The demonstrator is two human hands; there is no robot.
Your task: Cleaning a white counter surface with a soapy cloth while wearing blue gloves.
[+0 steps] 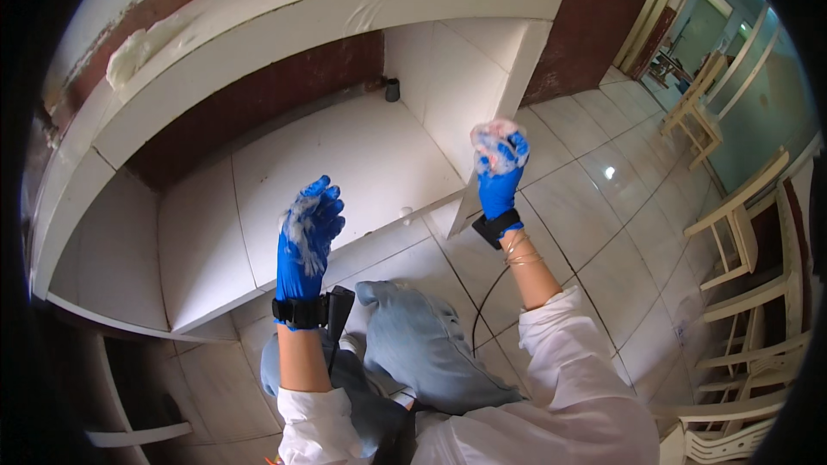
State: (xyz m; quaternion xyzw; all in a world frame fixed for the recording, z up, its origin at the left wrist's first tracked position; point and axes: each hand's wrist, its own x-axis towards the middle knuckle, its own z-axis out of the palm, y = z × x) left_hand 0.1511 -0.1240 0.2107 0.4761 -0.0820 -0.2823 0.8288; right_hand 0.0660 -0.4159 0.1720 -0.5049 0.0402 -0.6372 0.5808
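My left hand [310,226], in a blue glove with white foam on it, is raised in front of the tiled cabinet with its fingers slightly bent and nothing seen in it. Beside the right end of the cabinet, my right hand [501,155], gloved in blue too, grips a foamy pinkish sponge or cloth [496,130]. White tiles line the cabinet's lower shelf [323,155]. A blob of foam [406,212] lies near its front edge. At the back stands a small dark cylindrical piece [392,90].
A crumpled translucent plastic bag [132,59] rests on the cabinet's top at left. Cream plastic chairs [743,239] line the right side. A thin dark cable [481,310] hangs by my right arm, over the tiled floor [581,226]. A glazed doorway [730,71] is at upper right.
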